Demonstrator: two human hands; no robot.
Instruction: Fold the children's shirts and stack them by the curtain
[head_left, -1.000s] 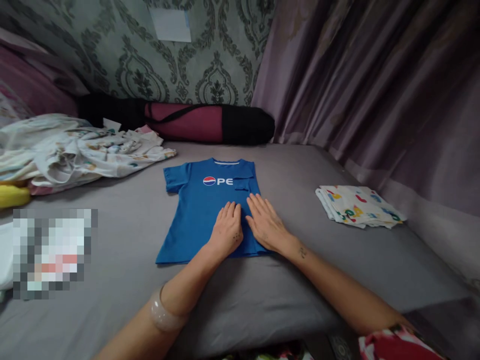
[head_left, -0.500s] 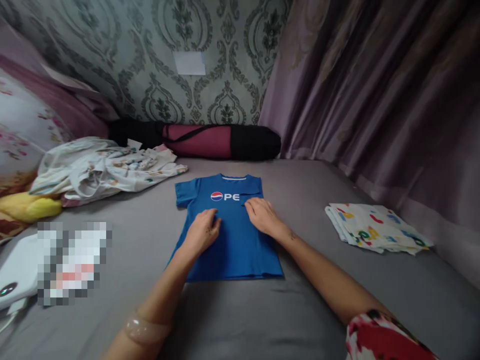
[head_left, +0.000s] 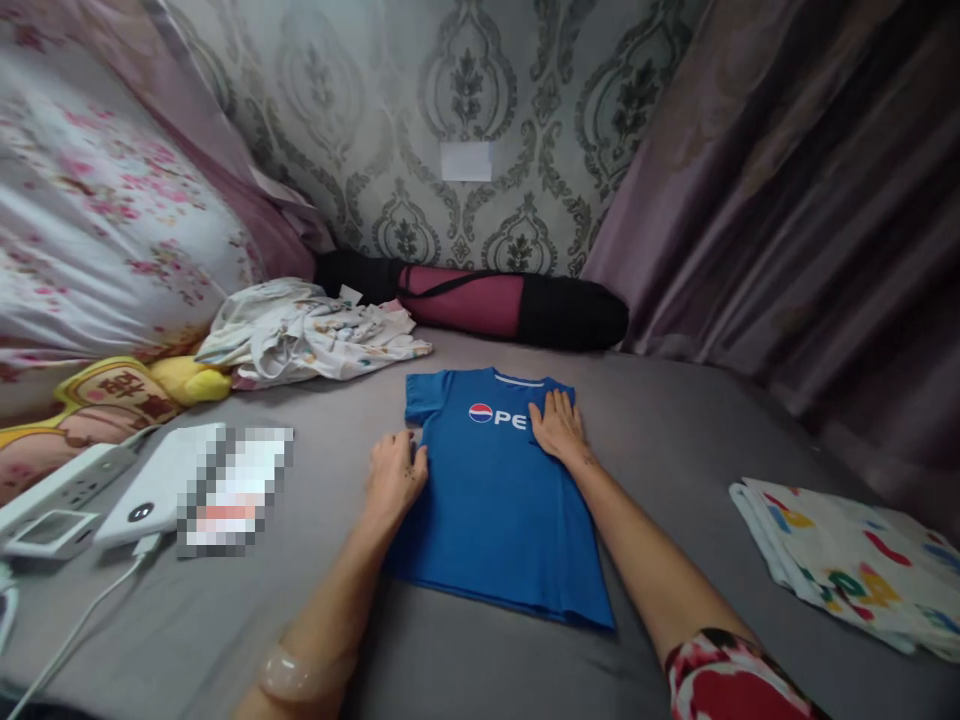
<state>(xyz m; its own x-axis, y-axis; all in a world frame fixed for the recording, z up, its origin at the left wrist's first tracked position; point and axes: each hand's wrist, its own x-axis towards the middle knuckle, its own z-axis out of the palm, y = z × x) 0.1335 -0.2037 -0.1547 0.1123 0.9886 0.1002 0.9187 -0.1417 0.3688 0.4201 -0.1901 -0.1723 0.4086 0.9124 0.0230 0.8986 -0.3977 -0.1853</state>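
A blue T-shirt (head_left: 487, 490) with a round red-white-blue logo lies flat on the grey bed sheet (head_left: 660, 420), its right side folded in. My left hand (head_left: 394, 478) rests at the shirt's left edge just under the sleeve, its fingers curled onto the fabric edge. My right hand (head_left: 559, 428) lies flat with fingers stretched out on the folded upper right part, beside the logo letters.
A folded white cloth with coloured shapes (head_left: 847, 560) lies at right. A heap of pale clothes (head_left: 307, 335) and a maroon-black rolled bag (head_left: 510, 305) lie at the back. A yellow plush (head_left: 142, 385), power strip (head_left: 67, 480), white power bank (head_left: 161, 485) and cable sit at left.
Both hands slid up the shirt and apart: the left hand to the left edge under the sleeve, the right hand to the top right. The view turned left.
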